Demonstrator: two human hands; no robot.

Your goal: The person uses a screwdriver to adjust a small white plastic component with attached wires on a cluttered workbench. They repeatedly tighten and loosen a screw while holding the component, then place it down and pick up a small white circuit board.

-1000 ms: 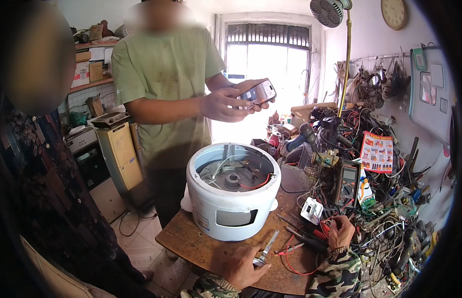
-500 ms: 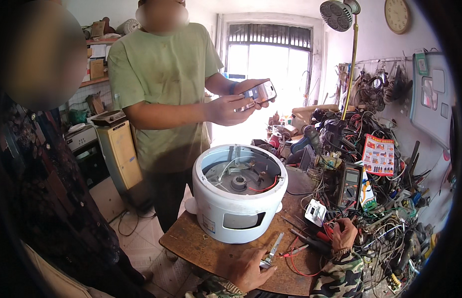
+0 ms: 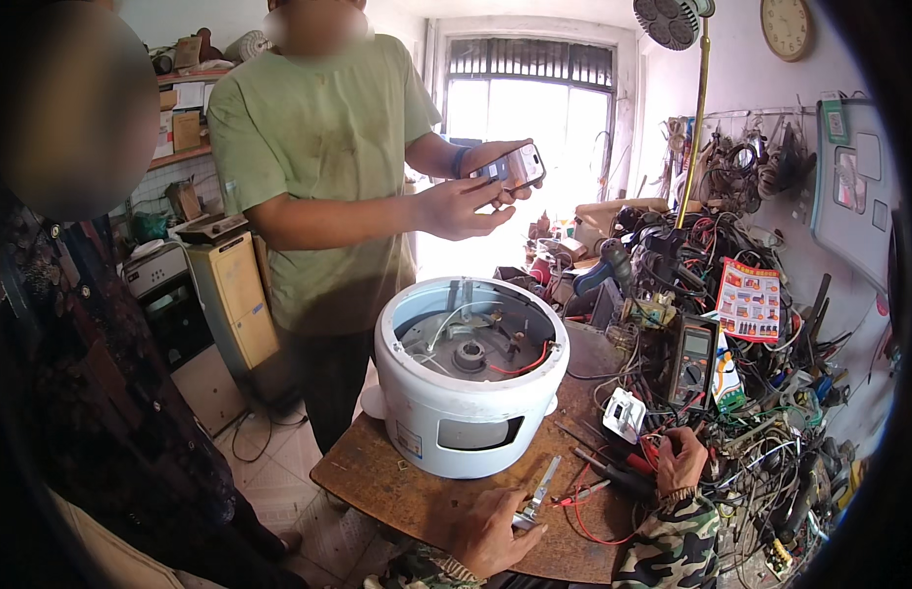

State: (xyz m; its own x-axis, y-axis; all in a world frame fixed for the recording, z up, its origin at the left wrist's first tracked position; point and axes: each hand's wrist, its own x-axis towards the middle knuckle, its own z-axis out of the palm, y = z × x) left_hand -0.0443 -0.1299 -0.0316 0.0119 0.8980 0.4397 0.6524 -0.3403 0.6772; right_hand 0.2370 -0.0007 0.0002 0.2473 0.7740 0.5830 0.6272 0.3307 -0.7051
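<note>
My left hand [image 3: 497, 535] rests at the near edge of the wooden table, fingers and thumb closed around a narrow metal bracket [image 3: 544, 481] whose flat strip points up and away. To the right, my right hand [image 3: 679, 461] is curled beside the red test lead [image 3: 650, 454]; what its fingers hold, if anything, is hidden. Beyond my left hand stands a round white appliance housing [image 3: 466, 393], upright and uncovered on top. Inside it show a grey base with a central hub, a white wire and a red wire. A rectangular opening is cut in its front wall.
Near my right hand lie a white plastic part [image 3: 625, 414], screwdrivers and a multimeter [image 3: 693, 361]. Tangled cables and tools [image 3: 770, 471] heap up along the right wall. Across the table [image 3: 377, 466], a person in a green shirt [image 3: 318, 147] holds a phone [image 3: 522, 167]; another person stands left.
The person in green has shifted their free hand's fingers at the phone. My hands keep nearly the same places, and the view has shifted slightly.
</note>
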